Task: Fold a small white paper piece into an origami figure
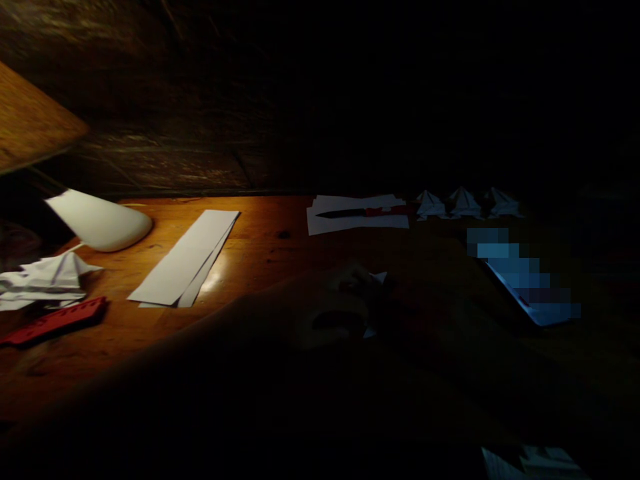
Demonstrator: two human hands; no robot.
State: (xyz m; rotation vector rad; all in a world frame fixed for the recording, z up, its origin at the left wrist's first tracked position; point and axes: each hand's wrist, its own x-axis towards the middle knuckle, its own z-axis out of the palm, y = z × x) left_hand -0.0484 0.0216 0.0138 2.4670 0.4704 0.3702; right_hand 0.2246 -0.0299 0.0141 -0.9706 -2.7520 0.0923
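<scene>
bare brown wooden counter (pixel 267 250) opens between long white paper strips (pixel 185 257) and white paper sheets (pixel 350 225) under a black-bladed, red-handled knife (pixel 367 212). the left hand (pixel 320 300) and shadowed forearm (pixel 235 327) bar its near side; a white rounded lamp base (pixel 103 220) blocks far left.

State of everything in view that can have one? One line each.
left hand, at small paper, grip too dark to tell
right hand, too dark to make out
small paper, mostly hidden
lamp, looks on
strips, flat, overlapping
knife, blade out, lying on sheets
sheets, stacked unevenly
three figures, folded, in a row
phone, screen lit, contents pixelated
left paper, creased
red bar, lying flat
</scene>
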